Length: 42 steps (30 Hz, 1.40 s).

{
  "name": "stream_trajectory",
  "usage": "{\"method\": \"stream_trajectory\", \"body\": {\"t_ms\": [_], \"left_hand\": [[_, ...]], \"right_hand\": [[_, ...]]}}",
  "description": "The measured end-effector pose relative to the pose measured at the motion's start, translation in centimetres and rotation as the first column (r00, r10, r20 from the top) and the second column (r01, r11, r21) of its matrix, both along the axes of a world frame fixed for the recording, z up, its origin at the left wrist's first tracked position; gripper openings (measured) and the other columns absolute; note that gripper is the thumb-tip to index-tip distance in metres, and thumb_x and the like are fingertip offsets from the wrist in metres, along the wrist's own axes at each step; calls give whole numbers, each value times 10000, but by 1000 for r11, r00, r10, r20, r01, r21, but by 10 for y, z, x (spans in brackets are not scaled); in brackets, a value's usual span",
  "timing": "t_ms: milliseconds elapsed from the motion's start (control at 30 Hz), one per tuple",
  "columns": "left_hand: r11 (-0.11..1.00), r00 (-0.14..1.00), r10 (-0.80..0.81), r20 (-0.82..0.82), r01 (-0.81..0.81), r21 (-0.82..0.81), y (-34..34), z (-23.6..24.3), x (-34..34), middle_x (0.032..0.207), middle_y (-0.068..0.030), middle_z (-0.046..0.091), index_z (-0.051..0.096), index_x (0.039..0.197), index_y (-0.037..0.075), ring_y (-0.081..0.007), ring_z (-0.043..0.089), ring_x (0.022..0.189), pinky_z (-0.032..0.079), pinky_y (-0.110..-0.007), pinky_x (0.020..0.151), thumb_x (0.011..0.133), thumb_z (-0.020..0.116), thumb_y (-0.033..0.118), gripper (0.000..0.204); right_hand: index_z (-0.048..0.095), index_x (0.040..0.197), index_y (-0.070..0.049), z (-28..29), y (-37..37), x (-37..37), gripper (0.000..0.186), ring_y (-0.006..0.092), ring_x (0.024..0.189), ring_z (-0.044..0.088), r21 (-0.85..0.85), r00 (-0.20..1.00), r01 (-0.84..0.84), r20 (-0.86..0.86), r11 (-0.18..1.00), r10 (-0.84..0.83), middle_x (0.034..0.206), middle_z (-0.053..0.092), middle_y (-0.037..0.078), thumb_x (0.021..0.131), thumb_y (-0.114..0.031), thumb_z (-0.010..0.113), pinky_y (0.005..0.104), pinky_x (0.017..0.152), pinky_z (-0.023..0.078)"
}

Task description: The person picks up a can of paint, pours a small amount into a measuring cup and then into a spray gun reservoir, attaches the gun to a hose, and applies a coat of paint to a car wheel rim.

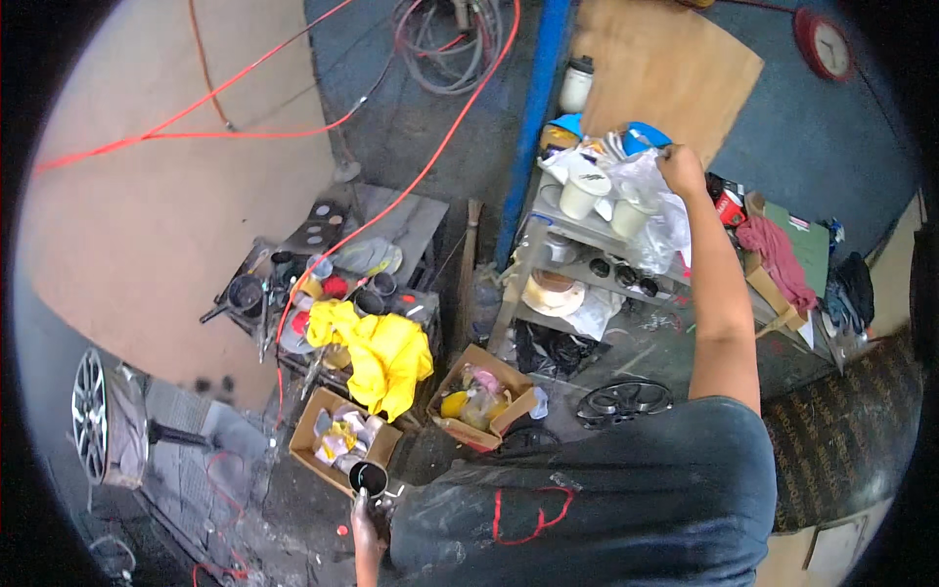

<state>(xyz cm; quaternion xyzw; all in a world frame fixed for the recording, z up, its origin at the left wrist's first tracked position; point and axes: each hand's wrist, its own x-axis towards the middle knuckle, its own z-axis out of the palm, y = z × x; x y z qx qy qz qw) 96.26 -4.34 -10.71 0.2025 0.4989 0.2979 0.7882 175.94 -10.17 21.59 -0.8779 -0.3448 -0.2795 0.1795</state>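
Note:
My right arm reaches far out to the upper right. At its end my right hand (682,168) is closed on the top of a clear plastic bag (667,220), which hangs over the edge of a grey shelf (536,230). Beside the bag stand a white lidded tub (584,191) and a second pale tub (631,217), partly behind the plastic. Low in the view, my left hand (366,528) grips a dark cup (369,476) with its open mouth upward. The cup is over the near corner of a cardboard box (318,452) holding crumpled paper.
A yellow cloth (377,357) drapes off a cluttered workbench (416,210) with dark pots. Another cardboard box (484,396) holds rags. A red hose (411,181) crosses the view. Wheel rims stand at left (90,416) and lie beside the shelf (626,402). A blue post (533,127) rises behind.

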Motion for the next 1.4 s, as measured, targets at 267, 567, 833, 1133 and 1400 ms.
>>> {"method": "stream_trajectory", "body": {"t_ms": [267, 567, 833, 1133, 1400], "left_hand": [[1000, 1000, 13, 9, -13, -21, 7, -12, 8, 919, -16, 678, 593, 1145, 113, -162, 657, 693, 540, -322, 638, 949, 605, 434, 376], [996, 1000, -15, 26, 18, -85, 28, -18, -5, 876, -40, 656, 585, 1109, 100, -189, 620, 704, 555, -374, 681, 959, 582, 422, 356], [998, 998, -26, -59, 22, -60, 27, -9, -22, 931, -15, 675, 629, 1130, 106, -140, 603, 750, 505, -297, 696, 956, 562, 487, 424], [996, 995, 73, -61, -75, -37, 11, 5, -36, 945, -17, 647, 607, 1096, 132, -178, 605, 781, 492, -354, 736, 936, 608, 472, 376], [996, 998, 49, -36, -51, -75, 24, -4, -27, 918, -9, 666, 631, 1063, 119, -162, 613, 795, 481, -330, 733, 945, 592, 484, 385]], "right_hand": [[632, 1045, 69, 66, -50, -54, 296, 259, 644, 691, 263, 965, -7, -251, 965, 76, 856, 703, 224, 837, -139, 662, 361, 635, 535], [718, 897, 16, 67, -40, -103, 298, 294, 665, 702, 227, 998, -48, -35, 973, 58, 728, 686, 204, 742, -221, 810, 381, 625, 528], [685, 881, 17, 59, -27, -112, 436, 422, 767, 674, 239, 991, 16, 128, 971, -48, 799, 676, 248, 766, -387, 800, 459, 670, 525], [700, 931, -60, 74, -72, -53, 462, 432, 838, 676, 267, 851, 425, 209, 865, -482, 860, 693, 235, 828, -510, 686, 510, 729, 532], [710, 1041, -68, 10, -94, -14, 563, 384, 1003, 671, 20, 846, 530, -92, 848, -526, 1058, 694, 223, 802, -577, 701, 498, 821, 527]]}}
